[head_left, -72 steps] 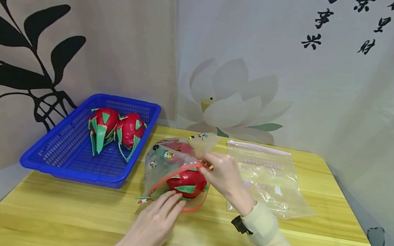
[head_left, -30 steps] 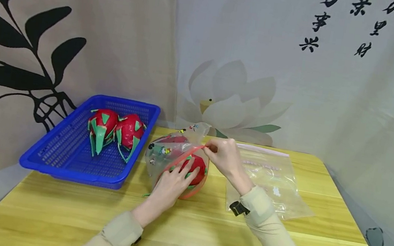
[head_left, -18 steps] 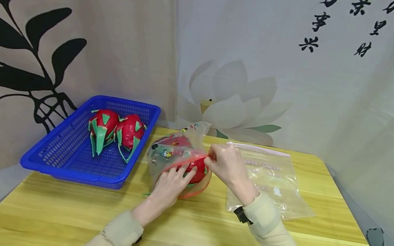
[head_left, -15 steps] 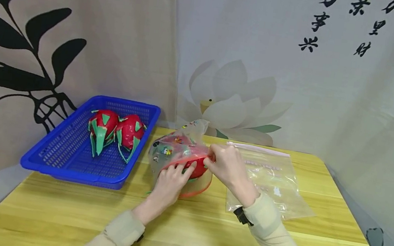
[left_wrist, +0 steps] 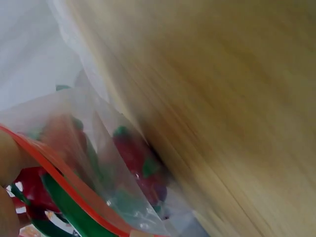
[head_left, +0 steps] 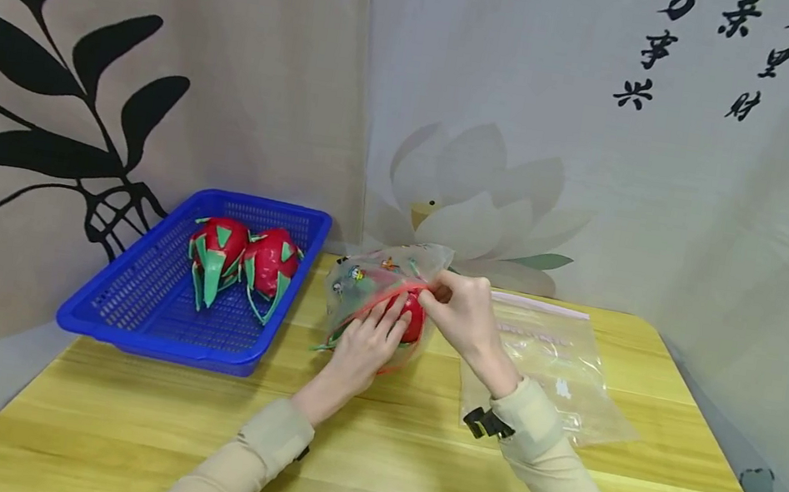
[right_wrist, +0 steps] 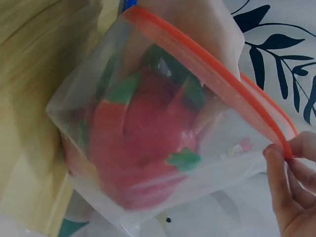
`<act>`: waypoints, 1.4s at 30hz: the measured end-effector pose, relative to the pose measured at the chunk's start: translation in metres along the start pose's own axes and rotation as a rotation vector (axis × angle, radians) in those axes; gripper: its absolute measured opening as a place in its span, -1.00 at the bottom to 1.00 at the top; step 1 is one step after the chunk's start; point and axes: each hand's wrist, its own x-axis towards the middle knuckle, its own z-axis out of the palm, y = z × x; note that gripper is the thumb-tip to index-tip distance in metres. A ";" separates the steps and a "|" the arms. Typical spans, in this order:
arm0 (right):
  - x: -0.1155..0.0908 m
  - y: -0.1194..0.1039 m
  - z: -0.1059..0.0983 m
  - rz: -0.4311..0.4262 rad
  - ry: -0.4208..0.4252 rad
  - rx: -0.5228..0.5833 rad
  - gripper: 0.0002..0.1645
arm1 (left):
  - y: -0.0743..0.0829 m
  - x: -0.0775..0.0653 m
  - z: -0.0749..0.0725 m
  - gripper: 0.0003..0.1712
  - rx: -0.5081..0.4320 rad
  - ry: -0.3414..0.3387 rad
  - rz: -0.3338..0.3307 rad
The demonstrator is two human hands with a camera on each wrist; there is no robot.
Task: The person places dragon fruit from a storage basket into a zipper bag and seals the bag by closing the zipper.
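A clear zip bag (head_left: 358, 290) with cartoon prints and a red-orange zip rim stands on the table, its mouth towards me. My right hand (head_left: 464, 313) pinches the upper rim between thumb and fingers; in the right wrist view the pinched corner of the rim (right_wrist: 279, 136) shows. Through the mouth reaches my left hand (head_left: 363, 349), its spread fingers pressing on a red toy dragon fruit (head_left: 414, 323) with green leaf tips. The bag's film partly veils this fruit (right_wrist: 143, 140) in the right wrist view. Another red fruit (left_wrist: 140, 168) shows through the film in the left wrist view.
On the left stands a blue plastic basket (head_left: 123, 347) holding two more toy dragon fruits (head_left: 218, 246). A second clear zip bag (head_left: 577, 372) lies flat on the wooden table (head_left: 399, 482) to the right. A printed cloth (head_left: 274, 78) hangs behind.
My left hand has gone from the bag's lower rim into its mouth, onto the fruit, which sits deeper inside. The bag has shifted slightly right; my right hand still holds its rim.
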 end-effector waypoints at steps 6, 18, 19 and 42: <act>0.005 0.003 -0.002 0.043 0.025 0.053 -0.87 | -0.001 0.004 0.002 -0.25 -0.007 0.032 0.005; 0.009 0.014 -0.010 0.106 0.121 0.021 -0.82 | -0.006 0.018 0.004 0.03 -0.016 -0.116 0.135; 0.009 0.015 -0.011 0.121 0.129 0.024 -0.81 | -0.006 0.017 0.005 0.04 -0.019 -0.124 0.143; 0.019 0.014 -0.021 0.326 0.242 0.137 -0.78 | -0.033 -0.011 -0.016 -0.66 -0.247 0.201 0.150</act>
